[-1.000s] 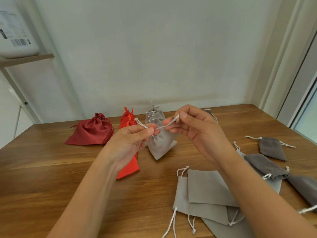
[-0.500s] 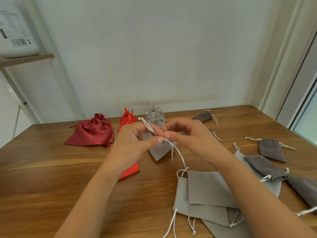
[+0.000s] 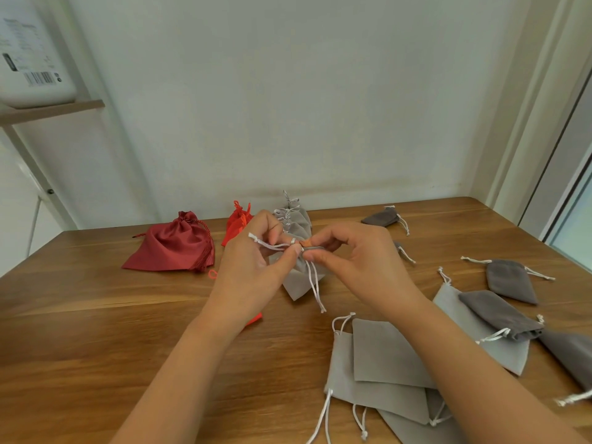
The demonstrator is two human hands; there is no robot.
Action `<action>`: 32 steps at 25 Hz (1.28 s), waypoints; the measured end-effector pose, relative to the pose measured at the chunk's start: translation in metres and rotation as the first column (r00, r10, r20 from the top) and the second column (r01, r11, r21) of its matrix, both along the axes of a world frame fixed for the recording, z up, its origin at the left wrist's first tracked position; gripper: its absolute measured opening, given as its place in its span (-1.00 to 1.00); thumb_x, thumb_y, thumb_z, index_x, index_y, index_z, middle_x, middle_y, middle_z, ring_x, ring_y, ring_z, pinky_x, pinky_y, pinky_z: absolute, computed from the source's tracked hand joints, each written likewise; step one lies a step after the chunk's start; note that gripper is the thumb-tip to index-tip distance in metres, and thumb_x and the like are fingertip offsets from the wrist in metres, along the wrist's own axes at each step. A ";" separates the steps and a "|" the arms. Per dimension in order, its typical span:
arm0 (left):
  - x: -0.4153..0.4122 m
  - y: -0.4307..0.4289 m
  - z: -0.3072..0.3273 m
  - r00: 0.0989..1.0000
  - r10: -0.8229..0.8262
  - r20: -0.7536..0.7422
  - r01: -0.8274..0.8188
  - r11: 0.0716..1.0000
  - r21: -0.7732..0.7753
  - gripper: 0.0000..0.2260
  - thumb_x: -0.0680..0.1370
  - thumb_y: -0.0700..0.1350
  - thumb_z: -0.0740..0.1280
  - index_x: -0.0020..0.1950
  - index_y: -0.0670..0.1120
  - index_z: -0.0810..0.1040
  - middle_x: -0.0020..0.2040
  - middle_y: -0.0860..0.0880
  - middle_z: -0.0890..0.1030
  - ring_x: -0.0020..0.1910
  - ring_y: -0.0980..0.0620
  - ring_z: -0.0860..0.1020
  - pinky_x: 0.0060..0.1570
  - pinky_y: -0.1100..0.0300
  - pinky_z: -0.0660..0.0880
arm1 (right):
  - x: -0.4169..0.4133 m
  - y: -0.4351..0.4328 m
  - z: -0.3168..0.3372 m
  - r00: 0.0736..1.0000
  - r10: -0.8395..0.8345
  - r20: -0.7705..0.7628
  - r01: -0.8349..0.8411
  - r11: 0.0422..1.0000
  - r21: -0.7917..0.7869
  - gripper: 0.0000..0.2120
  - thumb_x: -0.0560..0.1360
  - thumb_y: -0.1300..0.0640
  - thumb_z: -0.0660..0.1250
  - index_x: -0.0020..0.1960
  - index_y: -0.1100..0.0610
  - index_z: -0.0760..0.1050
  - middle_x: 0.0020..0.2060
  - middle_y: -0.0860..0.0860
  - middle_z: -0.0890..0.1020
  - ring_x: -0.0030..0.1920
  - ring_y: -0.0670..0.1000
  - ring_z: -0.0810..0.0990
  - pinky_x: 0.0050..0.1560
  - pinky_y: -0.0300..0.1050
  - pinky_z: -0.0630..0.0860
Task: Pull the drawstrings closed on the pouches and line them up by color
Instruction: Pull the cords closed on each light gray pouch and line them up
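Over the bench's middle, your left hand pinched a cord, your right hand the pouch's neck; it hung below them.

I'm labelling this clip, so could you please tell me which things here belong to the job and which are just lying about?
Job: left hand and right hand pinching the held grey pouch and its drawstring; dark red pouch; orange-red pouches; flat light grey pouches; dark grey pouches.
Lying about: white box; shelf.
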State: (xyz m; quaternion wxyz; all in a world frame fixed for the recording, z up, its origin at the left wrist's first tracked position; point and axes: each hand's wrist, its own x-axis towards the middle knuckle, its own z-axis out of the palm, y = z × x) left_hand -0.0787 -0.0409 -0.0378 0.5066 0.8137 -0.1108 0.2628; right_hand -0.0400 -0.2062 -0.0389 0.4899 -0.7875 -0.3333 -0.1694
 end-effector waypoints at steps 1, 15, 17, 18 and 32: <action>0.000 0.000 0.000 1.000 0.002 0.009 -0.002 1.000 0.006 -0.72 0.42 -0.16 0.36 -0.30 0.04 0.25 -0.34 -0.04 0.49 -0.27 -0.03 0.53 -0.23 0.13 0.45 | 0.000 0.001 -0.002 0.999 -0.016 0.049 0.016 1.000 0.002 -0.92 0.41 0.17 0.48 -0.10 0.11 0.66 -0.25 -0.08 0.66 -0.14 -0.18 0.56 -0.15 -0.42 0.46; 0.002 0.002 -0.006 0.966 0.160 0.203 -0.192 0.970 0.148 -0.85 0.51 -0.25 0.38 0.00 -0.02 0.62 -0.10 0.11 0.59 -0.08 0.21 0.56 -0.11 0.45 0.45 | -0.005 0.010 -0.006 0.968 0.057 0.246 -0.054 0.998 -0.018 -0.91 0.46 0.11 0.43 -0.12 0.13 0.64 -0.23 -0.06 0.66 -0.17 -0.13 0.59 -0.13 -0.20 0.52; 0.002 0.001 -0.005 0.966 0.153 0.209 -0.180 0.977 0.117 -0.86 0.50 -0.22 0.40 -0.03 0.01 0.61 -0.11 0.14 0.61 -0.09 0.22 0.58 -0.13 0.43 0.46 | -0.008 0.009 -0.001 0.992 0.107 -0.064 -0.100 0.989 0.109 -0.86 0.45 0.03 0.40 -0.16 0.09 0.64 -0.26 -0.07 0.66 -0.18 -0.09 0.60 -0.08 -0.11 0.54; 0.001 0.000 -0.005 0.964 0.147 0.222 -0.176 0.978 0.114 -0.87 0.50 -0.21 0.40 -0.04 0.01 0.61 -0.11 0.15 0.61 -0.09 0.22 0.58 -0.13 0.44 0.46 | -0.007 0.008 0.000 0.971 0.134 -0.197 -0.095 0.976 0.195 -0.85 0.44 0.01 0.40 -0.16 0.09 0.63 -0.25 -0.04 0.66 -0.17 -0.04 0.60 -0.05 -0.06 0.54; 0.004 0.001 -0.008 0.937 0.079 0.341 -0.145 0.974 0.172 -0.88 0.45 -0.10 0.43 -0.09 -0.12 0.68 -0.16 0.03 0.67 -0.12 0.18 0.60 -0.11 0.35 0.50 | -0.001 0.000 0.007 0.891 0.202 -0.406 -0.076 0.949 0.305 -0.91 0.37 0.27 0.48 -0.14 0.14 0.67 -0.23 -0.01 0.70 -0.20 -0.15 0.64 -0.10 -0.31 0.57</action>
